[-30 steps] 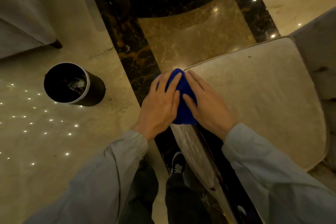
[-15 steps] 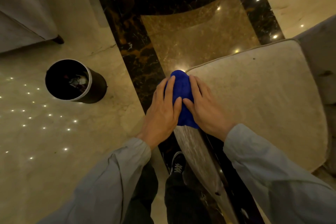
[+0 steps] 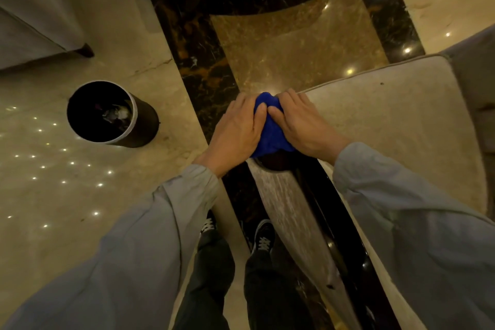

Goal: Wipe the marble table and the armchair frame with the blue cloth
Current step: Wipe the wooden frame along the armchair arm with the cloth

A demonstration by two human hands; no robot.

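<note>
As the hands slide forward, the blue cloth (image 3: 269, 126) has bunched at the front end of the armchair frame (image 3: 284, 195). Left hand (image 3: 237, 132) and right hand (image 3: 302, 122) press together on it, each grip curled. This arm rail appears nearly wiped.

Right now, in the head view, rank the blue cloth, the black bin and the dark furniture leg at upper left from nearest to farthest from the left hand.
1. blue cloth: under the left hand, pressed on the armchair's front corner.
2. black bin: on the floor, out to the left.
3. dark furniture leg: upper left, beyond the bin.
</note>
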